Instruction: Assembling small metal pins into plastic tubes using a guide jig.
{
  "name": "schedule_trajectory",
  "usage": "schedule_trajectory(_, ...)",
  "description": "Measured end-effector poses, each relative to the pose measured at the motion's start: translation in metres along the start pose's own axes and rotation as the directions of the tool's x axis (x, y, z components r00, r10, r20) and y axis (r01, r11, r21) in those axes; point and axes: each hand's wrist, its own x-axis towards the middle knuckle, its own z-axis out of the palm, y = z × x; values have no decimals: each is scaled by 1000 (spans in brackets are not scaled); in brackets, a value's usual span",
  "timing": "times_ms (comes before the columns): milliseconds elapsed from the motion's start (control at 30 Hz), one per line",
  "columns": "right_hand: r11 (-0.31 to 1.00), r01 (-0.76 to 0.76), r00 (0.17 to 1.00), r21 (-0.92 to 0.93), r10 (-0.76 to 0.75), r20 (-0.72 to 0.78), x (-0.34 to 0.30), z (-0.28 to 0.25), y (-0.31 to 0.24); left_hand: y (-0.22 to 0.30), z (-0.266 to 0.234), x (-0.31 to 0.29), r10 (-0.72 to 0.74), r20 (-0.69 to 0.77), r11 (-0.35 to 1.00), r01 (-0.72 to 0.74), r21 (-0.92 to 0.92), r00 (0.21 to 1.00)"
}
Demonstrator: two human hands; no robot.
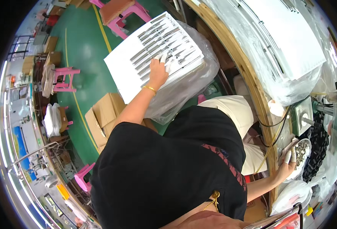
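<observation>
My left hand [159, 72], with white covers on some fingertips and a gold bangle at the wrist, reaches over a white board [119, 61]. Its fingers are stretched out and a little apart, resting on slim metal rods [147, 53] that lie in rows there. Out to the right, my right hand [288, 166] is at the near side of a white bowl [305, 143] full of small metal parts [301, 152]. White covers sit on two of its fingers, which extend apart at the bowl's edge. Any small part under the fingertips is too small to make out.
Clear plastic sheeting [199, 80] wraps the stack under the board. A wooden-edged workbench [248, 76] curves along the right, bearing more rods on a white sheet [302, 42], a small machine [304, 114] and black parts [317, 152]. A cardboard box [105, 114] and pink stools [65, 79] stand left.
</observation>
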Motion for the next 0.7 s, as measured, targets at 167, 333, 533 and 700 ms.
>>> schedule_trajectory(167,1000,-11,999,-9,11,-44,8,-1,-3,29,-1,7,118,-221,988,-93,120,968)
schedule_trajectory(333,1000,4,999,-1,-4,-33,1,4,-8,16,-11,-11,94,-90,990,-83,115,992)
schedule_trajectory(533,998,-2,999,-67,-2,-54,-5,12,-5,4,-11,-17,146,-99,979,-130,156,984)
schedule_trajectory(700,999,-11,999,-43,8,-49,-7,11,1,13,-16,-32,140,-67,985,-131,115,988)
